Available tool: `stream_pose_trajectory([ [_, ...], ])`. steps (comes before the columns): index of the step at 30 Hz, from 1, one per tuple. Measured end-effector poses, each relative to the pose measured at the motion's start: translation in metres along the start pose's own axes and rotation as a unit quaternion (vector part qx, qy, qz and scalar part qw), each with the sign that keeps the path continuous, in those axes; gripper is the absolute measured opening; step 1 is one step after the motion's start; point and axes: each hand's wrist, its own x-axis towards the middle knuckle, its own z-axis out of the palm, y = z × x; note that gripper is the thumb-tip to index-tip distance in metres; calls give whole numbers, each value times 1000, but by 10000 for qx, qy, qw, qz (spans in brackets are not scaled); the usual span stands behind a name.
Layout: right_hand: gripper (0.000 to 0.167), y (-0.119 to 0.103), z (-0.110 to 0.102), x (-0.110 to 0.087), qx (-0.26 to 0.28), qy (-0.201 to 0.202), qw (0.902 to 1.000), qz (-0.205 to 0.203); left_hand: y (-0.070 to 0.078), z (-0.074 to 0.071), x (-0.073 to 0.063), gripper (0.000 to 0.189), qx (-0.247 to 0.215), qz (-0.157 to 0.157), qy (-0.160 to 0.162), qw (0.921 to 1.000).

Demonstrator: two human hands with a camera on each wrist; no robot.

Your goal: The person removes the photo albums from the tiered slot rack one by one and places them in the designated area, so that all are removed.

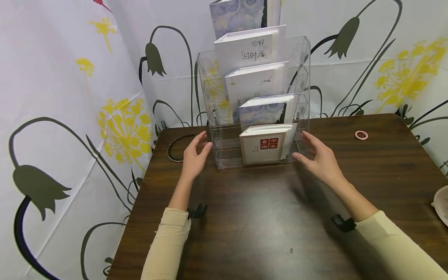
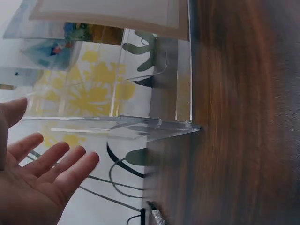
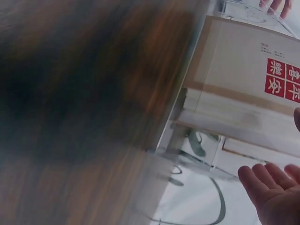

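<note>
A clear acrylic tiered rack (image 1: 227,161) stands at the back of the table, with several books in its steps. In the lowest step is a small cream book (image 1: 253,151) with red square lettering. Behind it rise a blue-purple patterned book (image 1: 260,112), two white books and another patterned book (image 1: 238,17). My left hand (image 1: 195,157) is by the rack's left side, fingers spread and holding nothing. At the right side my right hand (image 1: 322,161) is likewise spread and holds nothing. Whether either hand touches the rack is hard to tell.
Left of the rack lies a thin dark headband (image 1: 176,160). A pink ring (image 1: 361,135) is on the table (image 1: 259,217) to the right, and part of a pale dish (image 1: 442,202) shows at the right edge. Flower-patterned cloth (image 1: 70,116) hangs behind.
</note>
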Motion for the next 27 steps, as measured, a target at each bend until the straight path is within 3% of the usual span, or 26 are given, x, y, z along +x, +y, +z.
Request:
stream_pose_trajectory([
  [7,78,-3,16,21,554,105,9972,487,-6,12,24,49,-705,-179,327,9968],
  [16,63,4,24,37,959,3,9924,767,-2,34,37,41,-272,-520,1131,9918],
  [22,55,15,26,45,954,-340,9924,702,-3,37,37,42,-643,-808,1232,9870],
  [27,58,20,30,49,866,-529,9922,721,-5,38,37,45,-661,-1016,1169,9857],
])
